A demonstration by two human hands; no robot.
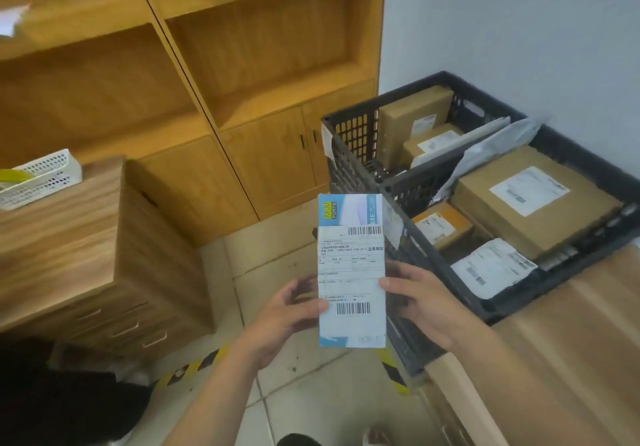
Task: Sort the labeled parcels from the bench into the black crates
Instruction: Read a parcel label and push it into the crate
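I hold a narrow white-and-blue boxed parcel (351,265) upright over the floor, its shipping label with two barcodes facing me. My left hand (287,310) grips its lower left edge, thumb on the front. My right hand (420,302) grips its right edge, thumb on the label. To the right stand two black crates side by side. The far crate (349,130) holds cardboard boxes and a grey mailer bag. The near crate (433,272) holds a large labeled cardboard box (530,200), a smaller box and a white labeled bag (491,269).
The wooden bench (568,348) fills the lower right, touching the near crate. A wooden drawer cabinet (76,255) with a white basket (41,179) on top stands at left. Tall wooden shelving (242,65) backs the scene. Tiled floor with yellow-black tape lies below.
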